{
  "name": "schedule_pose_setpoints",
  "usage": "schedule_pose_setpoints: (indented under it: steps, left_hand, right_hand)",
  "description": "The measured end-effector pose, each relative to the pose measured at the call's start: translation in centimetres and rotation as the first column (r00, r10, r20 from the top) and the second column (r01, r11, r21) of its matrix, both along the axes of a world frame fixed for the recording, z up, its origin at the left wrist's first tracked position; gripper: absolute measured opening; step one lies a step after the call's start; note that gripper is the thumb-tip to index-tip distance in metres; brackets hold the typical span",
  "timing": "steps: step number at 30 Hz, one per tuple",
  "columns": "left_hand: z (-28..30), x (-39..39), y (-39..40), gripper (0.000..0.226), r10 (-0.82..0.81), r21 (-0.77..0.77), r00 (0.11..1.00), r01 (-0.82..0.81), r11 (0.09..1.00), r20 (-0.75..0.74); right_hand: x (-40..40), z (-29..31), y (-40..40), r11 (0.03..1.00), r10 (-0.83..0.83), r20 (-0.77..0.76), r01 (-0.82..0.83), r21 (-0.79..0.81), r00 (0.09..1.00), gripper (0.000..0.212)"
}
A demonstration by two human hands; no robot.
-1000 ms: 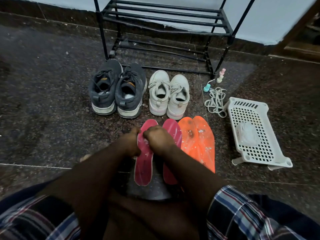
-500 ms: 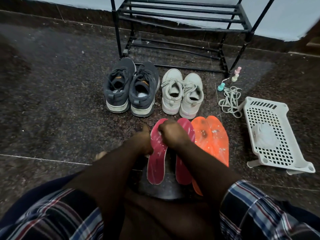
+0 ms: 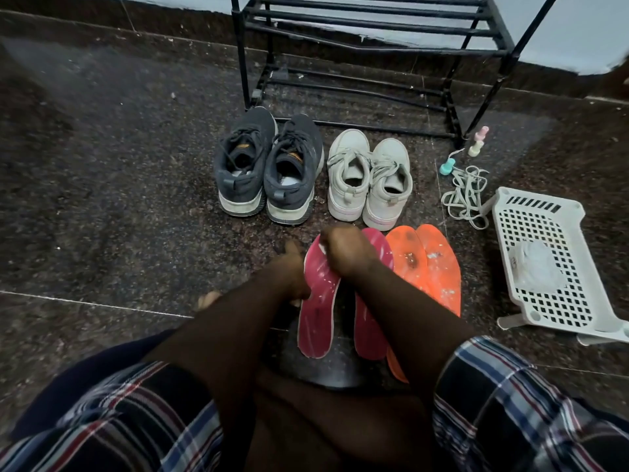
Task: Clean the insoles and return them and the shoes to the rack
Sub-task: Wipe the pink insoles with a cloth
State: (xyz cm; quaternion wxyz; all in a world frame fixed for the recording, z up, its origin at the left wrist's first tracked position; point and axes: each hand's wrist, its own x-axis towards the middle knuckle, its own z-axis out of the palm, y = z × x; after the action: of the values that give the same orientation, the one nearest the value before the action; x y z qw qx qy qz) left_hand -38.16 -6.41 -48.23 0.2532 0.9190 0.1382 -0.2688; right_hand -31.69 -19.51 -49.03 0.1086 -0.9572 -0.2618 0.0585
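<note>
Two pink insoles lie on the dark floor in front of me. My left hand (image 3: 289,274) grips the left edge of the left pink insole (image 3: 318,311), which has white smears. My right hand (image 3: 347,250) is curled over that insole's toe end, and a bit of a white wipe (image 3: 322,248) peeks from under its fingers. The second pink insole (image 3: 369,325) lies beside it, partly under my right forearm. Two orange insoles (image 3: 432,267) with white and dark specks lie to the right. Dark grey sneakers (image 3: 269,168) and white sneakers (image 3: 369,178) stand before the black rack (image 3: 374,25).
A white perforated plastic basket (image 3: 544,260) lies at the right with a crumpled clear wrapper in it. Loose grey laces (image 3: 464,195) and small pastel pegs (image 3: 478,141) lie by the rack's right leg. My bare toes (image 3: 207,298) show at the left.
My view has shifted left, so everything sits further right in the frame. My right hand has slid slightly up the left pink insole toward its toe; my left hand keeps its grip.
</note>
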Motion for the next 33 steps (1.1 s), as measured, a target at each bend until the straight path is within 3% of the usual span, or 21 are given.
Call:
schedule_pose_setpoints:
  steps: [2,5,8,11,15,19,23,29,33]
  left_hand:
    - [-0.1,0.1,0.2,0.091,0.03,-0.036,0.999,-0.031,0.999,-0.021]
    - [-0.2,0.3,0.4,0.084,0.039,-0.053,0.999,-0.039,0.998,-0.003]
    - [-0.2,0.1,0.4,0.087,0.008,-0.026,1.0,-0.007,1.0,0.03]
    - [-0.2,-0.1,0.5,0.086,-0.02,-0.04,0.999,0.022,0.999,0.04]
    - [-0.3,0.0,0.7,0.082,-0.097,-0.054,0.993,0.101,0.993,0.068]
    - [-0.5,0.5,1.0,0.093,-0.173,-0.019,0.982,0.175,0.984,0.078]
    - [-0.8,0.7,1.2,0.093,-0.188,0.012,0.979,0.188,0.982,0.075]
    - [-1.0,0.7,1.2,0.093,-0.203,0.032,0.976,0.202,0.979,0.076]
    - [-1.2,0.7,1.1,0.099,-0.197,0.034,0.979,0.195,0.98,0.057]
  right_hand:
    - [-0.2,0.4,0.4,1.0,-0.015,-0.063,0.016,0.022,0.998,0.02]
    - [-2.1,0.7,1.1,0.989,0.148,-0.195,-0.146,0.021,0.97,0.024]
    - [-2.2,0.6,0.8,0.97,0.23,-0.123,-0.237,-0.049,0.965,0.021]
    - [-0.2,0.6,-0.2,0.995,0.078,-0.034,-0.081,-0.062,0.996,0.019]
    - [1.1,1.4,-1.1,0.991,-0.111,-0.087,0.117,0.071,0.99,0.023]
    - [0.3,1.2,-1.9,0.998,-0.061,-0.019,0.061,-0.009,0.998,0.027]
    - [-0.6,0.6,-1.2,0.998,-0.015,-0.057,0.012,-0.066,0.998,0.03]
    - [-3.1,0.0,-0.9,0.962,0.259,-0.08,-0.264,-0.063,0.963,0.015]
    - [-0.6,0.5,-1.9,0.988,0.111,0.035,-0.106,-0.114,0.993,0.014]
